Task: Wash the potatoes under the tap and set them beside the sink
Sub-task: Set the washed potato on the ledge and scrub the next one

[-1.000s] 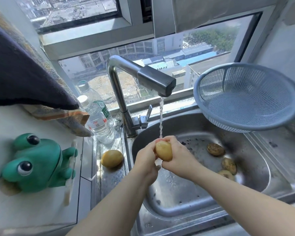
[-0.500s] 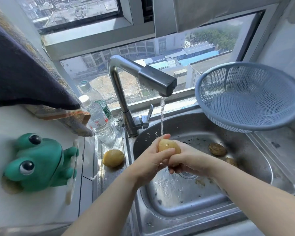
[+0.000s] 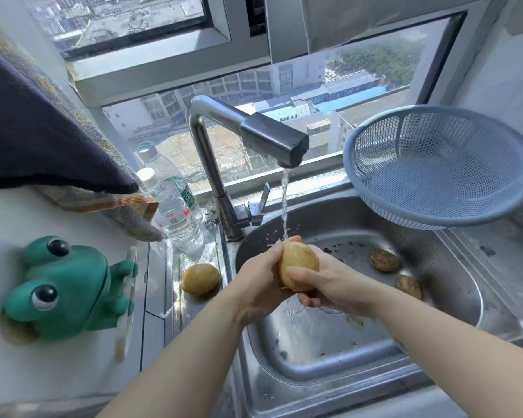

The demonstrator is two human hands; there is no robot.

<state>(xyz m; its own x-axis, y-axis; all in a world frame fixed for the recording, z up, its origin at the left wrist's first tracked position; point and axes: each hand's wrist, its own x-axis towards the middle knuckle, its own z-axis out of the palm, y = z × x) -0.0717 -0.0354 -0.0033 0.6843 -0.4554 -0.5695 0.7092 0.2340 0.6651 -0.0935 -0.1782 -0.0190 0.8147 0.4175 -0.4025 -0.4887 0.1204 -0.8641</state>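
Note:
A pale yellow potato (image 3: 298, 260) is under the running stream from the steel tap (image 3: 272, 141). My left hand (image 3: 261, 282) cups its left side and my right hand (image 3: 329, 283) grips it from the right, thumb across its front. Water splashes off the top of the potato into the steel sink (image 3: 338, 351). A clean potato (image 3: 200, 279) lies on the steel ledge left of the sink. Two dirty brown potatoes (image 3: 385, 260) (image 3: 409, 286) lie in the basin at the right, behind my right forearm.
A blue plastic colander (image 3: 435, 167) leans at the sink's back right corner. Two water bottles (image 3: 175, 212) stand left of the tap base. A green frog toy (image 3: 67, 285) sits on the white counter at left. A dark towel (image 3: 43, 140) hangs above it.
Both hands have turned the potato under the stream; my right thumb now lies across its front. A third potato in the basin has gone behind my right forearm.

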